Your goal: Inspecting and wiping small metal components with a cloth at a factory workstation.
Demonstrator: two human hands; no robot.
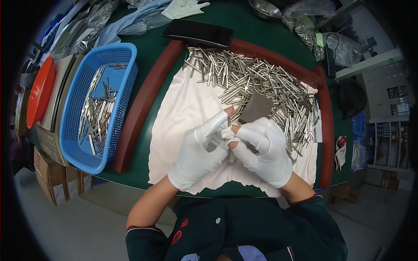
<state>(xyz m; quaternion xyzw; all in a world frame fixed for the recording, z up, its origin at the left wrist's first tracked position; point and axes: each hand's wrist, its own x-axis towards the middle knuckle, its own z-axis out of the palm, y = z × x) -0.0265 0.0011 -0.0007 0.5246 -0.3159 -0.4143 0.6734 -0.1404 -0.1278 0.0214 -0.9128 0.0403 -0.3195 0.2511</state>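
Note:
Both my hands wear white gloves with bare fingertips and meet over a pale pink cloth point(174, 117). My left hand point(200, 148) is closed, its upper finger stretched toward the pile. A short metal pin point(229, 122) shows upright by that fingertip and seems held there. My right hand point(261, 150) pinches close against the left, fingertips together. A bit of white material lies at the pinch, and what is in it is hidden. Just beyond the right knuckles, a grey-brown rectangular sheet point(257, 107) rests on a heap of shiny metal pins point(278, 91).
Dark red rails point(141, 113) border the cloth on the left, back and right. A black phone-like slab point(198, 32) lies on the back rail. At left stands a blue perforated basket point(130, 71) with more pins, beside a red dish point(40, 92). A metal bowl point(264, 8) sits at the back.

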